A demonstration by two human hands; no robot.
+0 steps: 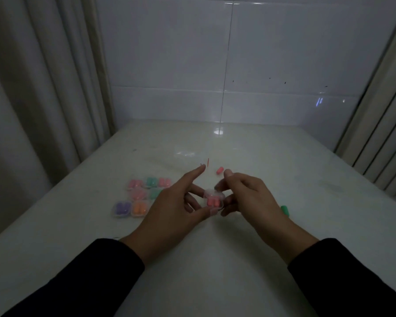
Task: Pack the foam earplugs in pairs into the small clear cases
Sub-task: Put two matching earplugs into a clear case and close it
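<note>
Head view: left hand (169, 207) and right hand (245, 195) pinch a clear case (213, 201) holding two pink earplugs (212, 201). Light, slippery, probably brittle; grip its edges.

Both hands meet above the table, in dark sleeves.

The left hand (169, 207) has its forefinger pointing straight forward, while thumb and lower fingers pinch the small clear case (213, 201); the right hand (249, 195) grips the case's other side with curled fingers, thumb raised, though dim light blurs the contact.
</note>
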